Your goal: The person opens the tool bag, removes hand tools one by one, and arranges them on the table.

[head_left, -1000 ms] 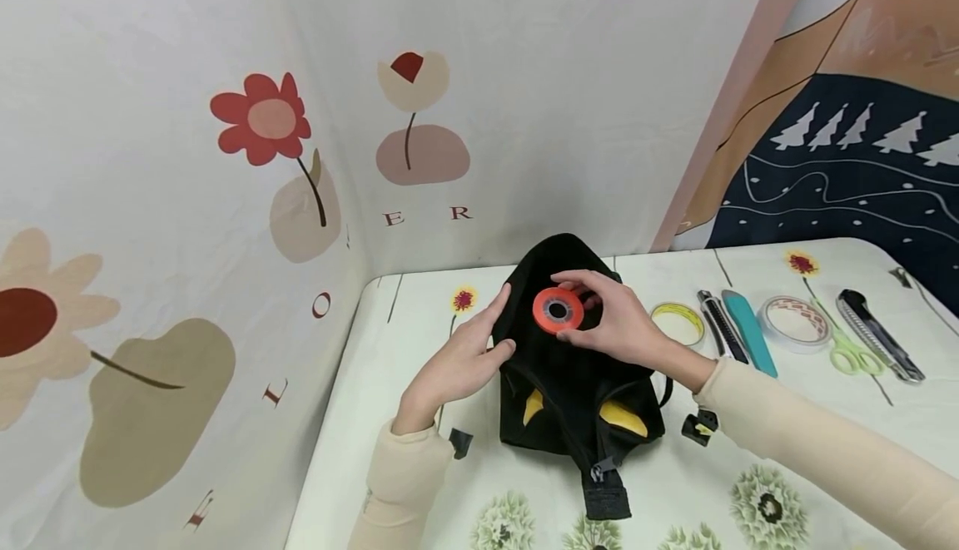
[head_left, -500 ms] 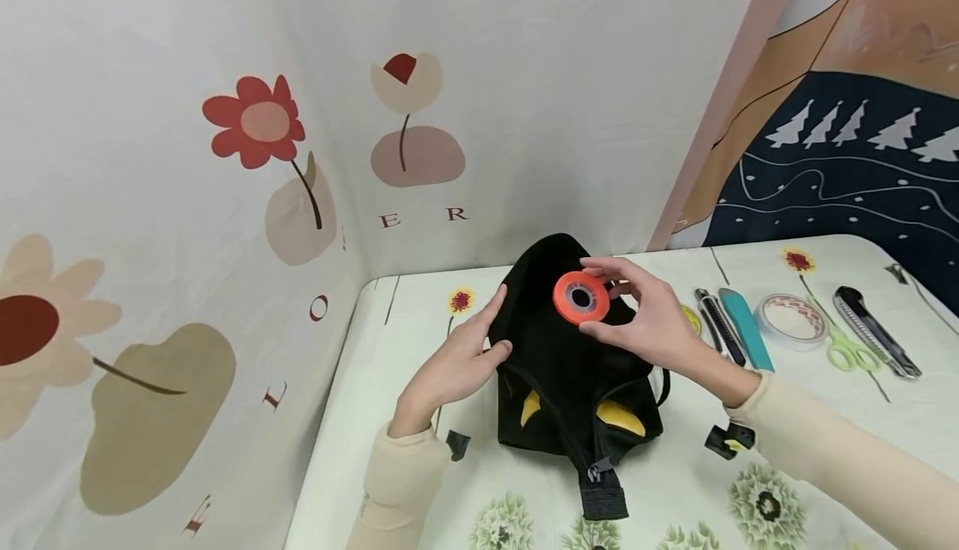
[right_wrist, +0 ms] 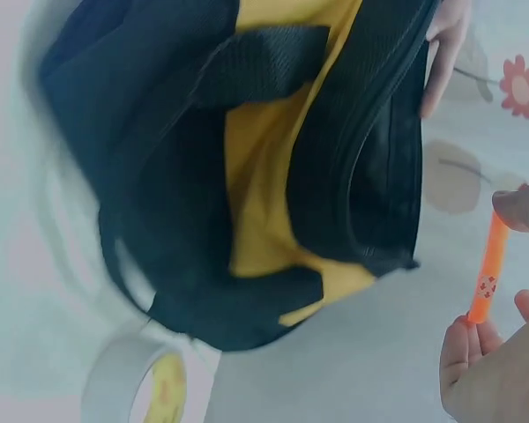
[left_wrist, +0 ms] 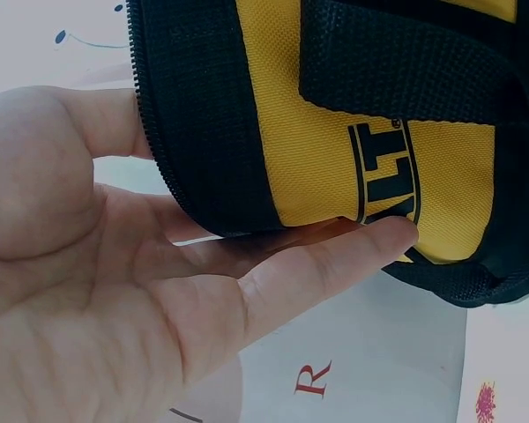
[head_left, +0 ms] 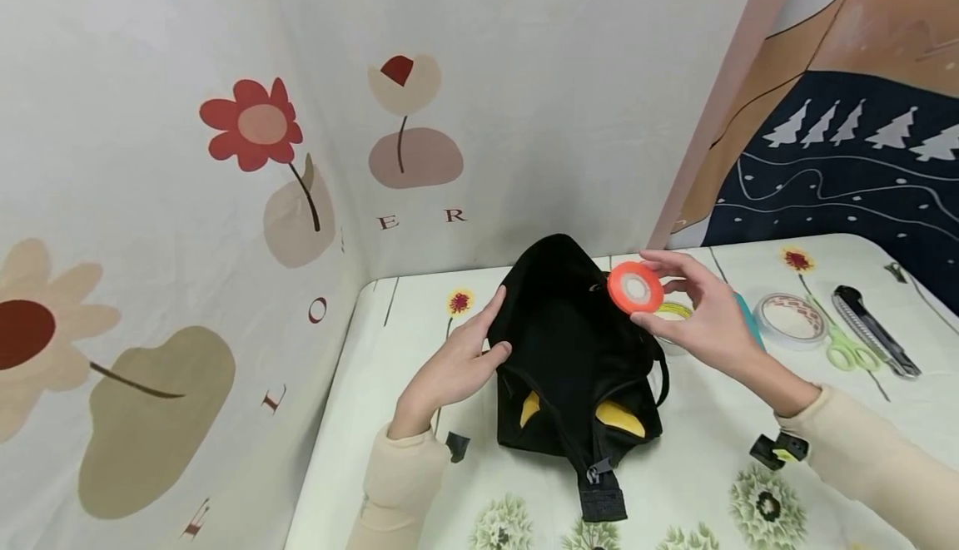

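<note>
A black and yellow tool bag [head_left: 560,367] stands on the table, its zipped mouth open and its inside dark. On its left side my left hand [head_left: 455,359] holds the rim. The left wrist view shows the thumb behind the zip edge and the fingers along the yellow outer wall [left_wrist: 309,167]. My right hand [head_left: 708,313] pinches an orange tape roll [head_left: 618,292] between thumb and fingers, in front of the bag's upper right edge. Seen edge-on in the right wrist view, the orange roll [right_wrist: 491,264] is held away from the bag.
To the right lie a roll with a yellow inner ring [head_left: 683,310], partly behind my right hand, a teal tool [head_left: 752,324], a clear tape roll [head_left: 766,324], green scissors [head_left: 845,354] and a utility knife [head_left: 875,332]. A patterned wall hanging [head_left: 539,76] rises behind.
My right hand has carried the orange tape roll rightward, from over the bag's mouth to its right edge. The left hand has stayed at the rim.
</note>
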Demonstrator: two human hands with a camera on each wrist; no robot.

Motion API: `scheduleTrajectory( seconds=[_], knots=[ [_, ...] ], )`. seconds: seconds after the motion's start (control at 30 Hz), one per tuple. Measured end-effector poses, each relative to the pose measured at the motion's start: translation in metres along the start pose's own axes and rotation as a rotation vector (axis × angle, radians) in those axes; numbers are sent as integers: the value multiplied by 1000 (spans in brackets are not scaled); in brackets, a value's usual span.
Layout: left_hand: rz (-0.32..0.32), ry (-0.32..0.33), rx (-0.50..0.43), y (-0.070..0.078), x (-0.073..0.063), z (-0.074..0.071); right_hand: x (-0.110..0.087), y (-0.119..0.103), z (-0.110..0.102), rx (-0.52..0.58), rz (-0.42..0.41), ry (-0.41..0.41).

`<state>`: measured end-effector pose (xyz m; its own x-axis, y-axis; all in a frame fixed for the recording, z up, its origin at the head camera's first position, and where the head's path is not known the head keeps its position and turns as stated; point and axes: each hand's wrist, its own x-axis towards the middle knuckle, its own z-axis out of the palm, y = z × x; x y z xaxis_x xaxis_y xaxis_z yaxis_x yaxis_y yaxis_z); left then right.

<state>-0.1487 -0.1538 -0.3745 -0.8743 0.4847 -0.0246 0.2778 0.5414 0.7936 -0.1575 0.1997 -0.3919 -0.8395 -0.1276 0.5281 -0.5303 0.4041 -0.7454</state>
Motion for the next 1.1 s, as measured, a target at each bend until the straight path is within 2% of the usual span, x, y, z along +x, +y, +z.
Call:
scheduleTrajectory(
  seconds=[0.23, 0.53, 0.97, 1.1],
  knots=[
    [10, -5, 3, -1, -1, -1, -13, 15, -22, -66, 48, 66],
    [15, -9, -2, 0, 0, -1, -27, 48, -57, -187, 108, 165],
    [8, -7, 1, -1, 0, 0, -42, 80, -108, -390, 301, 279],
    [5, -9, -2, -1, 1, 0, -47, 88, -120, -467, 395, 307]
  ],
)
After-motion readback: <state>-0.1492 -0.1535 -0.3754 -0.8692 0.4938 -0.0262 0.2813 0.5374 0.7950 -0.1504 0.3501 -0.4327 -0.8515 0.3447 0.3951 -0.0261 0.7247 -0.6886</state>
